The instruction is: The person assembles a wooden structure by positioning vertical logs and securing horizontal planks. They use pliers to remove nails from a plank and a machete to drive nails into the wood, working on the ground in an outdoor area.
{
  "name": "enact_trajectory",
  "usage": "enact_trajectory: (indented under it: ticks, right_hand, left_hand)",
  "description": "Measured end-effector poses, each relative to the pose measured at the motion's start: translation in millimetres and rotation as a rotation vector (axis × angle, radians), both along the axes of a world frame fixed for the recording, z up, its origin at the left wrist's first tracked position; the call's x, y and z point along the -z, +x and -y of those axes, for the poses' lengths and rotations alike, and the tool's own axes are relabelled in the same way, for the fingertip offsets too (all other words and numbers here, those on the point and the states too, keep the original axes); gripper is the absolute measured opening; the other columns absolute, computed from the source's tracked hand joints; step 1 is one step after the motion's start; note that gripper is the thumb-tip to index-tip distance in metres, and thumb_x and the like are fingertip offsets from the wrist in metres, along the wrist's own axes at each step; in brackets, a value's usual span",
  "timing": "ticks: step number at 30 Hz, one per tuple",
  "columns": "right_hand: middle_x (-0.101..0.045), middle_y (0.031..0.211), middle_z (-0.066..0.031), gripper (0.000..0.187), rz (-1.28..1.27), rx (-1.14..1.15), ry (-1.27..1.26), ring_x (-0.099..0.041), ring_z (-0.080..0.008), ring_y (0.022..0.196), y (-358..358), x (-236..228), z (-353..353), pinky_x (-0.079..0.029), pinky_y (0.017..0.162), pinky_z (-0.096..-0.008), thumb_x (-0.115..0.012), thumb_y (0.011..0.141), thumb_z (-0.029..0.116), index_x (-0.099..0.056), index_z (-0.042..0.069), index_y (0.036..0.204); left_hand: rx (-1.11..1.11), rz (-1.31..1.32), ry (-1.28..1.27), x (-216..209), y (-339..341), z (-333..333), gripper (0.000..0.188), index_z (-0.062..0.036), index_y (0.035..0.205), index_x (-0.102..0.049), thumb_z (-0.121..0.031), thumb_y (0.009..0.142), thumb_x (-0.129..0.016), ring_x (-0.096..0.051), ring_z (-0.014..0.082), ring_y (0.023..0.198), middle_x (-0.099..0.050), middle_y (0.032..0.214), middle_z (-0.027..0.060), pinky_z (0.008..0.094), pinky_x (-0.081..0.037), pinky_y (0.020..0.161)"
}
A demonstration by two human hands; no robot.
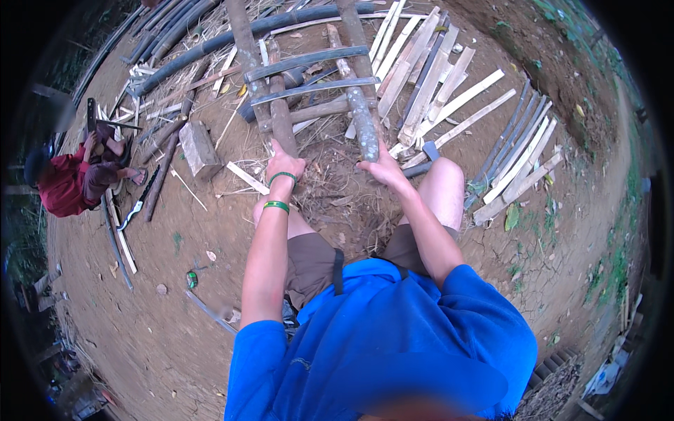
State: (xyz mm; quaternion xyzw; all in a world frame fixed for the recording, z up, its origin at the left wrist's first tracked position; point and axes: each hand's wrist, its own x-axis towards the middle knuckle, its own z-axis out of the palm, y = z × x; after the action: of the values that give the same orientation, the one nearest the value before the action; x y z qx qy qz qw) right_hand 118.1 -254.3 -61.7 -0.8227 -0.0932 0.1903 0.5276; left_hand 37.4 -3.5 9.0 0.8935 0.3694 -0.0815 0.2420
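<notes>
In the upper middle of the frame, a ladder-like frame of round wooden poles (319, 111) lay on the brown, littered soil, crossed by two flat, dark bamboo slats (309, 62). Within it ran a smooth brown round pole (280, 116) on the left and a rough round pole mottled grey and white (359, 112) on the right. The left hand (283, 163) was closed around the frame's lower left end, beside the brown pole; the right hand (384, 168) gripped its lower right end, thumb near the mottled pole's blunt tip, though which poles each palm pressed was partly hidden. Pale, straight-edged split strips (425, 81) fanned across the upper right, and a chunky, rough-faced wooden block (200, 151) sat left of centre. A thick, dark, curved-looking bamboo pole (203, 55) stretched across the upper left; below it, at the far left, sat a person in a red top (67, 184).
</notes>
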Motion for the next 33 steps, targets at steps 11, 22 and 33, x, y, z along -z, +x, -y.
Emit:
enact_trajectory:
  ticks: [11,22,33]
  right_hand:
    - [-0.037,0.149,-0.0379,0.118,-0.098,-0.250,-0.123,-0.045,-0.0418,0.137,22.3,-14.4,0.3,-0.034,0.117,-0.0390,-0.073,0.085,0.037,0.010,-0.012,0.152]
    - [-0.057,0.135,-0.0235,0.079,-0.206,-0.140,0.048,-0.059,-0.0374,0.122,-1.0,-46.6,16.0,-0.044,0.109,-0.0475,-0.066,0.088,0.047,-0.037,0.004,0.148]
    - [-0.070,0.114,-0.0203,0.067,-0.199,-0.040,0.300,-0.067,-0.0339,0.108,5.1,-13.5,24.6,-0.049,0.099,-0.0426,-0.067,0.087,0.052,-0.055,0.007,0.136]
  left_hand:
    - [0.007,0.000,0.016,4.7,-0.1,-7.3,0.115,-0.0041,0.157,-0.016,-0.031,0.068,-0.083,-0.060,0.0433,0.120,-0.062,0.125,0.0319,0.0443,-0.046,0.105]
    - [0.062,0.146,-0.039,12.3,-5.7,-20.4,0.109,0.0041,0.153,-0.026,-0.028,0.065,-0.082,-0.065,0.0359,0.112,-0.063,0.126,0.0297,0.0391,-0.050,0.097]
    - [0.033,0.093,0.097,12.6,-3.7,-12.1,0.099,0.0001,0.151,-0.034,-0.029,0.069,-0.081,-0.066,0.0363,0.112,-0.066,0.121,0.0285,0.0402,-0.050,0.098]
